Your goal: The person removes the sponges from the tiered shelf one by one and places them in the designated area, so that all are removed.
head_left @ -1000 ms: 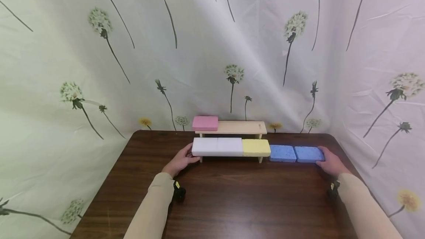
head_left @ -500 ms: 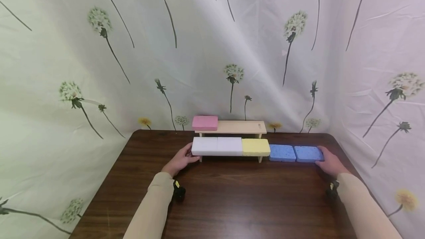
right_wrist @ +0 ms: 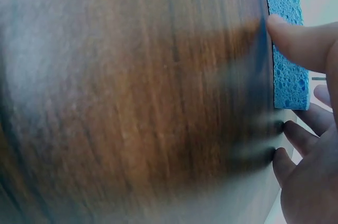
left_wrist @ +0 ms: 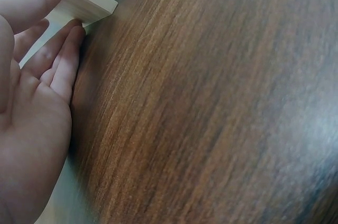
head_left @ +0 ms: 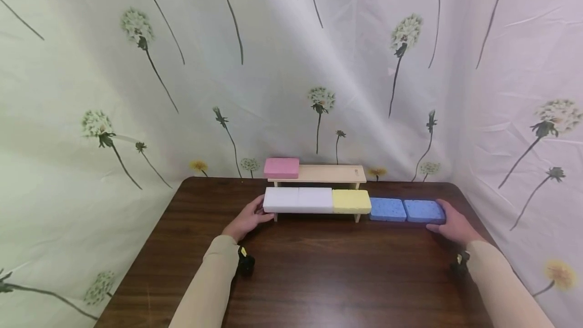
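On the left, my left hand [head_left: 247, 220] grips the end of a two-tier wooden stand [head_left: 357, 218]. In the left wrist view its thumb and fingertips lie against the stand's pale leg [left_wrist: 90, 3]. White sponges [head_left: 298, 200] and a yellow sponge [head_left: 351, 201] line the front tier. Two blue sponges lie on the table to the right: a left blue sponge [head_left: 387, 209] and a right blue sponge [head_left: 423, 211]. My right hand [head_left: 455, 224] holds the right one, thumb along its front edge and fingers at its right end, with a porous side [right_wrist: 289, 71] showing in the right wrist view.
A pink sponge [head_left: 281, 168] sits at the left of the back tier [head_left: 330, 173]. The dark wooden table [head_left: 341, 272] ends at a curtain [head_left: 291, 75] with dandelion prints, which also hangs along both sides.
My right thumb has slid a little left along the front of the right blue sponge. The left hand, the stand and the other sponges look unmoved.
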Demonstrator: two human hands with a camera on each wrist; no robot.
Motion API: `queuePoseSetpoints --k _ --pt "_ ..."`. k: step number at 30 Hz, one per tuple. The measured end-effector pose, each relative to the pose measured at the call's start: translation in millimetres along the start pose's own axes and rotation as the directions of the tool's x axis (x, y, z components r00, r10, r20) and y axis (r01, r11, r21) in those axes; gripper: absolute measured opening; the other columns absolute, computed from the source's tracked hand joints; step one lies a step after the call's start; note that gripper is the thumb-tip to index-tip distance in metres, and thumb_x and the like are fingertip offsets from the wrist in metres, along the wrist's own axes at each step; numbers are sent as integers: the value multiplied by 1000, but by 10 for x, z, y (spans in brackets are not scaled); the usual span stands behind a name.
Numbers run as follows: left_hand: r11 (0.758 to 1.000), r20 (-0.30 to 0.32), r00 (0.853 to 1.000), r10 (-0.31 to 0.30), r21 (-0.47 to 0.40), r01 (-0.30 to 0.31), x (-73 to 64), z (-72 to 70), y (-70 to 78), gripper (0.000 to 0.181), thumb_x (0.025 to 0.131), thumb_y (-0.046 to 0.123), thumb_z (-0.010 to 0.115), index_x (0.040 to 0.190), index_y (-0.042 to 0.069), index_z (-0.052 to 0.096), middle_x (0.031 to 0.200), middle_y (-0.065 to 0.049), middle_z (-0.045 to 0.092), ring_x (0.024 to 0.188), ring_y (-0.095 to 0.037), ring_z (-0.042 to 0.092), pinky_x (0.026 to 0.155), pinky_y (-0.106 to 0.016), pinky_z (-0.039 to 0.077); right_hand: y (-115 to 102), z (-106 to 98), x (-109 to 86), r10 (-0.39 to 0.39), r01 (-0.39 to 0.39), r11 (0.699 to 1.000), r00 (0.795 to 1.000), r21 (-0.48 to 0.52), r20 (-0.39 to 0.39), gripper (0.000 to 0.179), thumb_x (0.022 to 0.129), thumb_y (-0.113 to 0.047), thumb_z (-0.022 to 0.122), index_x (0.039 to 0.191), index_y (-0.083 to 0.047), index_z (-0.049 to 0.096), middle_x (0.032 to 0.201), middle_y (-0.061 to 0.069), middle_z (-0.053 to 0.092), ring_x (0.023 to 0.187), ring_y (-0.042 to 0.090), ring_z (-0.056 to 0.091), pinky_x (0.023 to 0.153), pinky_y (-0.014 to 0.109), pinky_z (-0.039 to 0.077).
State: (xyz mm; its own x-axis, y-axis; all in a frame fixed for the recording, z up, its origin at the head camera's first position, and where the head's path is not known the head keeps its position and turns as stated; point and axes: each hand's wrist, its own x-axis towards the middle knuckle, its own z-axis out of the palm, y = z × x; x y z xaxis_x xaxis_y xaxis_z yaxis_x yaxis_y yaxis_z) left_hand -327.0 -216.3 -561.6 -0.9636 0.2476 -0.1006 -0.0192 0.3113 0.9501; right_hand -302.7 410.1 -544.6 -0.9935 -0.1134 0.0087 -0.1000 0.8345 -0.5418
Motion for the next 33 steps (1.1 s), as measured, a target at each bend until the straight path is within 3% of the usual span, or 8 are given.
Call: queuePoseSetpoints --k 11,20,33 --pt "1000 -2 1000 -4 -7 4 4 -15 26 85 97 18 77 165 7 29 166 -21 37 153 -37 37 127 -51 29 -91 -62 53 -49 50 999 998 20 -49 108 88 -40 86 157 14 24 156 44 32 142 63 32 114 75 30" --pt "1000 -3 1000 -1 -25 1 4 -3 -31 85 96 17 77 166 11 29 165 -19 39 152 -36 40 126 -52 31 -407 -65 62 -126 129 991 987 27 -104 101 89 -32 86 157 12 27 156 42 34 142 61 34 113 75 32" --pt "1000 4 1000 22 -15 -22 -5 5 -11 84 97 25 78 165 13 31 165 -17 40 151 -35 41 125 -52 33 -749 0 195 -141 145 988 987 53 -78 100 93 -32 82 164 3 21 166 34 26 150 57 27 117 75 28"
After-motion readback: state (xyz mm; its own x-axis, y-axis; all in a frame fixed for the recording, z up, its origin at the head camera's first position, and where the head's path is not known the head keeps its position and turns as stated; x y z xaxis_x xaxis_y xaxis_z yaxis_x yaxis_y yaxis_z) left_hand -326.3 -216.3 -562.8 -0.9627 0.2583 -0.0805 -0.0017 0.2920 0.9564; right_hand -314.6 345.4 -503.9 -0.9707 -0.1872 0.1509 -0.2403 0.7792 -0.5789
